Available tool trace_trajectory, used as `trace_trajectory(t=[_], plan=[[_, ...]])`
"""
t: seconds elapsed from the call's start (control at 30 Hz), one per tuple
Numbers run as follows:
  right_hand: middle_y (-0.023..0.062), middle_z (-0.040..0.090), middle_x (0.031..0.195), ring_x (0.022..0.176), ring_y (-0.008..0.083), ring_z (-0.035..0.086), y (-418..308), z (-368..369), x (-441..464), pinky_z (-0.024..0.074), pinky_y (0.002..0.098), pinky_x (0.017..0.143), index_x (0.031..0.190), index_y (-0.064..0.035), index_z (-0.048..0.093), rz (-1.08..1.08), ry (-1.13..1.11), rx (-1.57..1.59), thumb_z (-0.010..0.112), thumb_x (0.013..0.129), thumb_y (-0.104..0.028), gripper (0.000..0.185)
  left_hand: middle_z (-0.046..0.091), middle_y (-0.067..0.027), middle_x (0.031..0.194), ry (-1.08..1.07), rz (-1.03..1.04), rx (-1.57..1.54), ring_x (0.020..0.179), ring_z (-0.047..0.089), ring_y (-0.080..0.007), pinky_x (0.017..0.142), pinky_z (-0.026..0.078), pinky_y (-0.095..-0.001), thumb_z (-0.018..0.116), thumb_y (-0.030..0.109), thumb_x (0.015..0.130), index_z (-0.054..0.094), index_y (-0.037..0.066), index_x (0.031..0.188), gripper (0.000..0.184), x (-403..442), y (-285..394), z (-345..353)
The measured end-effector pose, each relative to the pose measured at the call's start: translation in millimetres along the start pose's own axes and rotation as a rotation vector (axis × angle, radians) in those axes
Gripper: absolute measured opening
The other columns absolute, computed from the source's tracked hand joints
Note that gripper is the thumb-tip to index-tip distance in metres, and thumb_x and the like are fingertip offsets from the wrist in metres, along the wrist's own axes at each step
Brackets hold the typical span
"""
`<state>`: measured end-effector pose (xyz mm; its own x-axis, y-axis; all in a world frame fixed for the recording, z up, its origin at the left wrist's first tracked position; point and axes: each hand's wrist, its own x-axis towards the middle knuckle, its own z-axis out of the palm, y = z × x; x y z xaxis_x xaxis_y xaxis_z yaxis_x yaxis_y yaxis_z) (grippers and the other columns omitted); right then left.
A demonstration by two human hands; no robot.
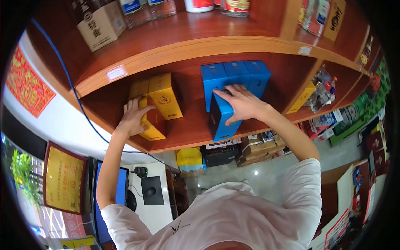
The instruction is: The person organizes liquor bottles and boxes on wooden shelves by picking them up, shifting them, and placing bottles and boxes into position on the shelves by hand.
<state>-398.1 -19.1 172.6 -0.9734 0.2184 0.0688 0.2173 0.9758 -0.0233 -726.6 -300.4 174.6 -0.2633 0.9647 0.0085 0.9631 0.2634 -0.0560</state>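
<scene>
My left hand (pixel 132 117) is wrapped over the front yellow box (pixel 154 132), thumb along its top and fingers at its left edge. This box stands upright near the shelf's front edge and has a dark red side. Two more yellow boxes (pixel 165 99) stand behind it, one partly hidden. My right hand (pixel 245 103) grips the top of the front blue box (pixel 227 130), with the thumb on the near side and fingers over the far side. Behind that hand, a row of blue boxes (pixel 237 71) stands side by side; my fingers cover part of them.
The wooden shelf (pixel 193 133) has dividers and an upper board (pixel 166 52) carrying bottles and a carton (pixel 101 28). A blue cable (pixel 62 62) runs down the left. Below are a white desk (pixel 156 214) with a mouse (pixel 149 191), and cardboard boxes (pixel 258 151) on the floor.
</scene>
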Motion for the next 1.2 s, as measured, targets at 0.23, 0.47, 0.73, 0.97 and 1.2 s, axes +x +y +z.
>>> trace_trajectory(t=[0.23,0.47,0.73,0.97,1.2], plan=[[0.0272,0.043,0.149,0.140,0.0464,0.040,82.9,-1.3,-63.6,0.0227,0.0586,0.125,0.161,-0.0085,0.028,0.230,-0.005,-0.158,0.097,0.058,-0.041,0.129,0.042,-0.0234,0.147,0.061,0.125,0.068,0.135,0.034,-0.0454,0.114,0.031,-0.0536,0.093,0.033,0.060,0.069,0.018,0.123,0.068,-4.9,34.8,-5.7],[0.0257,0.032,0.161,0.153,0.0426,0.025,95.7,17.7,-70.0,0.0196,0.0554,0.128,0.162,-0.0094,0.025,0.317,0.074,-0.083,0.097,0.060,-0.031,0.126,0.043,-0.0251,0.149,-0.021,0.182,0.071,0.134,0.046,-0.0461,0.115,0.034,-0.0554,0.090,0.040,0.068,0.065,0.018,0.127,0.068,23.9,111.9,-24.2],[0.0196,0.035,0.161,0.153,0.0391,0.025,98.2,29.6,-88.1,0.0218,0.0556,0.128,0.157,-0.0109,0.038,0.244,0.295,-0.004,0.096,0.059,-0.023,0.114,0.043,-0.0232,0.151,0.039,0.152,-0.050,0.142,0.041,-0.0428,0.120,0.032,-0.0541,0.091,0.044,0.068,0.054,0.020,0.140,0.085,91.7,167.4,-38.4],[0.0168,0.039,0.154,0.145,0.0399,0.034,102.2,31.7,-94.3,0.0280,0.0539,0.125,0.157,-0.0102,0.038,0.219,0.319,-0.025,0.094,0.061,-0.020,0.112,0.045,-0.0200,0.150,-0.158,0.103,0.058,0.145,0.038,-0.0394,0.118,0.033,-0.0568,0.096,0.038,0.059,0.045,0.015,0.150,0.107,137.1,178.8,-50.3],[0.0174,0.042,0.153,0.145,0.0388,0.035,105.2,30.8,-94.0,0.0264,0.0551,0.125,0.156,-0.0082,0.039,0.213,0.323,-0.018,0.095,0.060,-0.025,0.113,0.038,-0.0178,0.159,-0.146,0.018,0.051,0.149,0.034,-0.0402,0.122,0.030,-0.0592,0.097,0.031,0.058,0.042,0.015,0.153,0.110,130.6,182.4,-78.8]])
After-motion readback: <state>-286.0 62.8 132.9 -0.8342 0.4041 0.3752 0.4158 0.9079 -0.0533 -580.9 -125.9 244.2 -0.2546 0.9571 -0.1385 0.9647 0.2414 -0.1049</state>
